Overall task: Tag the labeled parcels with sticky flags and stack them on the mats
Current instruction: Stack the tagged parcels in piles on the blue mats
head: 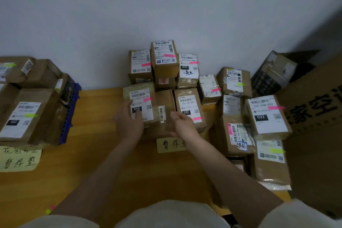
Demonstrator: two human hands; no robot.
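Head view: left hand (129, 122) fingers rest relaxed on the 010 parcel (141, 104); right hand (182, 123) fingers loosely spread, empty.

Both forearms are bare from each hand back to short, pale cream sleeves (299, 214); a matching cream top.

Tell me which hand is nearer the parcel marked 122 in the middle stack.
Right. The right hand is against the 122 parcel's near left corner; the left hand rests on the 010 parcel, farther left.

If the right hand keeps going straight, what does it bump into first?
Probably the brown parcel with the narrow barcode sticker: the right hand points at it, fingers very near its front. Depth is unclear.
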